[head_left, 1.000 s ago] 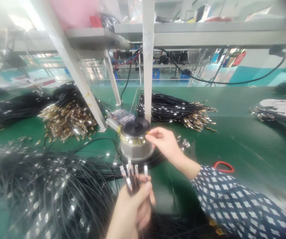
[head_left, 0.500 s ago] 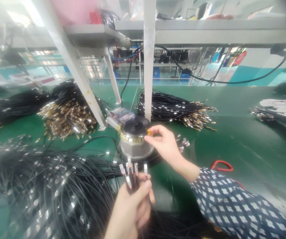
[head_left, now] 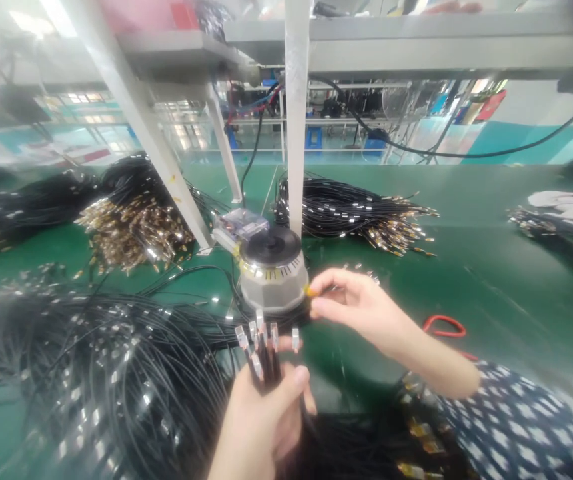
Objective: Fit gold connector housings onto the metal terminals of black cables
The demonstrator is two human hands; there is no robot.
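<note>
My left hand (head_left: 271,413) is closed round several black cables (head_left: 265,357) whose silver plug ends point upward; one plug stands apart near the fingertips. My right hand (head_left: 349,299) pinches a small piece of yellow tape (head_left: 310,291) between thumb and forefinger, just right of the tape dispenser (head_left: 274,288). That dispenser is a round grey device with a black disc on top and short yellow strips around its rim. A box with a clear cover (head_left: 244,225) adjoins it at the back left.
Bundles of black cables lie at the left front (head_left: 116,373), back left (head_left: 131,230) and behind the dispenser (head_left: 346,210). Red-handled scissors or pliers (head_left: 445,327) rest at the right. White shelf legs (head_left: 296,133) stand on the green table (head_left: 506,280). A white glove (head_left: 571,208) lies far right.
My right hand has drawn back from the dispenser's rim, to the right and down, with the yellow tape in its fingers. My left hand still holds the cables, almost in place.
</note>
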